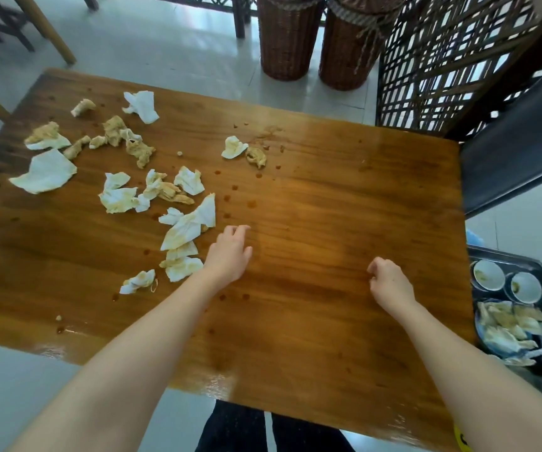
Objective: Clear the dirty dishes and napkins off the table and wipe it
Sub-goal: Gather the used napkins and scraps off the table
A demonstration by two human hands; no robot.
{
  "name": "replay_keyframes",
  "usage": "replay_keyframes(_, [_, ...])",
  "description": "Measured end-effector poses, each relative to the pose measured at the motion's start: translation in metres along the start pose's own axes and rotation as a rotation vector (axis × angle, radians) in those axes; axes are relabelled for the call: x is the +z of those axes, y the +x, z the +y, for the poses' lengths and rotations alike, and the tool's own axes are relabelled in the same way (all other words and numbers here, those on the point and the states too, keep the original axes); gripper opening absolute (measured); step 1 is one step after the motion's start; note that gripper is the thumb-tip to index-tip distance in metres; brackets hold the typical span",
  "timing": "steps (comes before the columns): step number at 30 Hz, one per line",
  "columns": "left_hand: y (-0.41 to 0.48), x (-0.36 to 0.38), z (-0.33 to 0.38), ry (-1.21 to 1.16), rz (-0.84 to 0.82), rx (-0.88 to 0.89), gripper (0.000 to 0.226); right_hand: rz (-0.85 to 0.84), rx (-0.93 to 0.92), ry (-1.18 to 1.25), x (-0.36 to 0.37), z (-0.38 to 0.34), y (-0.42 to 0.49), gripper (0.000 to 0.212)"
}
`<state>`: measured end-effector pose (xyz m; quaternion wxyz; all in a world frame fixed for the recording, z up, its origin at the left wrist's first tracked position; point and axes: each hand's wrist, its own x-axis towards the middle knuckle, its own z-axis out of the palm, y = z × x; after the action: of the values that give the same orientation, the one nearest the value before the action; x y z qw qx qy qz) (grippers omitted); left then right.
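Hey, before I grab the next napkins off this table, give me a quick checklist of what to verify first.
1. Left hand free: ok, fingers relaxed, holding nothing, right beside the nearest napkins.
2. Right hand free: ok, fingers curled, nothing visible in it.
3. Dishes off the table: ok, the bowls sit in the tray at the right.
4. Napkins cleared: not ok, dirty napkins lie scattered over the table's left half.
5. Table wiped: not ok, sauce drops show on the wood.
6. Wiping cloth at hand: cannot tell, none in view.
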<state>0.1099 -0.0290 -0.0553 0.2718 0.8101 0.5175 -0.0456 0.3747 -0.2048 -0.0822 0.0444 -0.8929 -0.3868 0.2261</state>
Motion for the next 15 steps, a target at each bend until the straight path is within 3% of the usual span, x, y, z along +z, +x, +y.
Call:
replay_keyframes(9, [-0.012, 0.004, 0.013, -0.003, 0.013, -0.024, 0.047, -0.071, -0.096, 0.057, 0.003, -0.005, 0.003, 0.022])
replay_keyframes(15, [-0.02, -0.008, 0.003, -0.02, 0.051, -0.059, 0.048, -0.034, -0.193, 0.084, -0.004, -0.053, 0.002, 0.019])
